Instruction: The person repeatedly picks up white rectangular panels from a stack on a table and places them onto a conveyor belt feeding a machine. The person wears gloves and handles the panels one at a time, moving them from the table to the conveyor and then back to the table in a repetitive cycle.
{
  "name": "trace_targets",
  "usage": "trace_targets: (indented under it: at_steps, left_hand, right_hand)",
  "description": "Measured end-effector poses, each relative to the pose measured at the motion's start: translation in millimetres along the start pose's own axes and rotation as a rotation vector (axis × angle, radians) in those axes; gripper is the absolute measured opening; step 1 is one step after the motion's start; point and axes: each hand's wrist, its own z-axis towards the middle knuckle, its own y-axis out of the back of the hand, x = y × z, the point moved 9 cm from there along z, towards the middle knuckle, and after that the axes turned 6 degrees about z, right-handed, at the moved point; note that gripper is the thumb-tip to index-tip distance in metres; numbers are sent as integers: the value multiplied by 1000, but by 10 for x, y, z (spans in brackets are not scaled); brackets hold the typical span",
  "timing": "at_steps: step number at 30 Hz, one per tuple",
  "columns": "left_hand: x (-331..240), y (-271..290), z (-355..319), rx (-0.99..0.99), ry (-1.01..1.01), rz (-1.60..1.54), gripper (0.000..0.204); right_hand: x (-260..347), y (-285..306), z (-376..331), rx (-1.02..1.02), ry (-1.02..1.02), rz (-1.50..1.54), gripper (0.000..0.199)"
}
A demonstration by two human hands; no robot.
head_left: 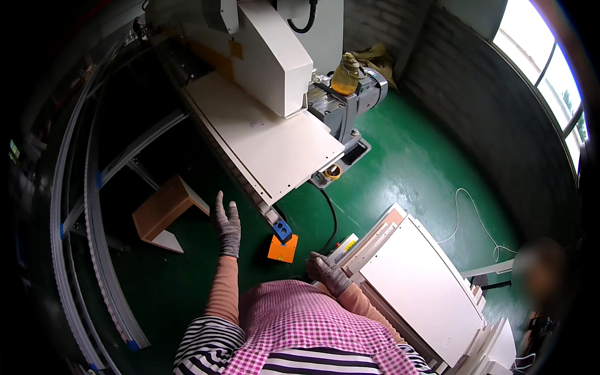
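Fingers (316,262) of right hand (329,274) indistinct

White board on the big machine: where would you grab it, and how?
Probably pinch the white board at its near end, coming from the person's side: it lies flat, that end is uncovered, and the white machine housing hangs over its farther part.
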Motion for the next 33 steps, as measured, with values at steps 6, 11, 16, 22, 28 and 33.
trace_targets:
  at_steps: [6, 11, 16, 22, 28, 33]
  left_hand:
    - [-207, -11, 467, 22, -113, 162, 45]
    - [-294, -180, 856, 51, -203, 233, 47]
    - [-430, -391, 1171, 75, -322, 348, 51]
    - [-338, -790, 1599, 167, -386, 342, 52]
    - [193, -1544, 2171, 272, -450, 462, 56]
    - [691, -1986, 2766, 496, -211, 619, 63]
  right_hand:
    - [16, -108, 92, -43, -29, 121, 78]
    - [41, -184, 90, -2, -37, 337, 89]
    - [70, -247, -13, 9, -27, 625, 78]
    - [369, -486, -492, -191, -1, 666, 64]
    - [180, 239, -924, -424, 289, 821, 49]
    - [21, 644, -1578, -673, 387, 880, 47]
